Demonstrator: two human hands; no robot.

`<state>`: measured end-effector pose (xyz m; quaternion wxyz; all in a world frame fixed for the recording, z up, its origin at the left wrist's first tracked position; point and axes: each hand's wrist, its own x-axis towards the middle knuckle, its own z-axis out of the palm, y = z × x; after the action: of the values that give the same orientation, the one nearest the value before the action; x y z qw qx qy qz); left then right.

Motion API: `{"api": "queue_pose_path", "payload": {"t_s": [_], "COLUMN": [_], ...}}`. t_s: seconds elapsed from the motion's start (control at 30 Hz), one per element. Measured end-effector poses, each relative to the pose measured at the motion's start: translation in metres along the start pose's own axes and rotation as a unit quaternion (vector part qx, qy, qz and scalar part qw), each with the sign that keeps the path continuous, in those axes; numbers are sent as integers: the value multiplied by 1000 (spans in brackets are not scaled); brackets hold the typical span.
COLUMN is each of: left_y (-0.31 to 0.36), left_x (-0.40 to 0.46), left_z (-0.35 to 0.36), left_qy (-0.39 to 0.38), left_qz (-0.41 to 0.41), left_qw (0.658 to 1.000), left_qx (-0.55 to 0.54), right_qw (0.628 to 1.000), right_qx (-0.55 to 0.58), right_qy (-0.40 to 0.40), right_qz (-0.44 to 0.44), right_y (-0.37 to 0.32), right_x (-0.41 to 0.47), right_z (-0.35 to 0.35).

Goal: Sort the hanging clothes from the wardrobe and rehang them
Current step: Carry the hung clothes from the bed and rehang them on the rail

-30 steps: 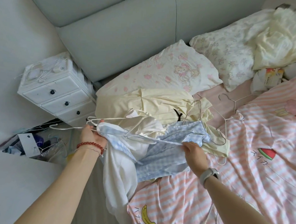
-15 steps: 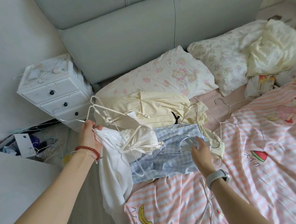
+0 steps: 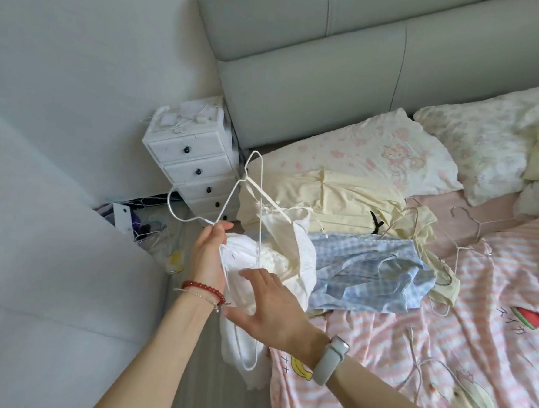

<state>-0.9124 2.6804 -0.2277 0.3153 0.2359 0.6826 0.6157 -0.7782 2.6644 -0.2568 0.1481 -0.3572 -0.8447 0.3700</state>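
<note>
My left hand (image 3: 209, 257) grips a bunch of white wire hangers (image 3: 227, 198) with white garments (image 3: 257, 301) hanging from them over the bed's edge. My right hand (image 3: 268, 308) reaches across with fingers spread and touches the white cloth just below the left hand. A blue checked garment (image 3: 368, 273) lies flat on the bed to the right, apart from both hands. Behind it lies a pale yellow garment (image 3: 335, 195) on a hanger. More bare wire hangers (image 3: 478, 223) lie on the pink sheet.
A small white drawer unit (image 3: 192, 161) stands beside the grey headboard (image 3: 333, 66). Clutter and hangers (image 3: 140, 224) fill the floor gap at the left. Pillows (image 3: 379, 147) lie at the bed's head, a pink striped quilt (image 3: 461, 341) covers the right.
My right hand let go of the blue checked garment, which stays on the bed, and moved left to the white clothes. My left hand lifted the hangers higher. The view swung left.
</note>
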Motion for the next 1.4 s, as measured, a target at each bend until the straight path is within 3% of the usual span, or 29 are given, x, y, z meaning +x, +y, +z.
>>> {"api": "queue_pose_path", "payload": {"t_s": [0.2, 0.37, 0.57, 0.83, 1.07, 1.2, 1.4], "left_y": [31, 43, 28, -12, -53, -78, -88], "left_x": [-66, -146, -232, -301, -361, -402, -462], "left_z": [-63, -117, -156, -194, -238, -273, -373], "left_qy": [26, 29, -19, -79, -38, 9, 193], "left_qz": [44, 81, 65, -33, -116, -144, -183], "left_qw": [999, 996, 997, 988, 981, 980, 955], "left_qx": [-11, -30, 36, 126, 151, 138, 133], "right_qw": [998, 995, 988, 978, 966, 940, 881], "right_qx": [-5, 60, -88, -192, -222, -242, -296], "right_qy": [1, 17, 109, 35, -44, -104, -195], "right_qz": [-58, -76, -71, -73, -126, -216, -315], "right_y": [-52, -92, -105, -76, -37, -35, -104], "right_x": [-45, -120, -205, -274, -348, -363, -339], "right_z": [24, 27, 38, 39, 52, 69, 131]}}
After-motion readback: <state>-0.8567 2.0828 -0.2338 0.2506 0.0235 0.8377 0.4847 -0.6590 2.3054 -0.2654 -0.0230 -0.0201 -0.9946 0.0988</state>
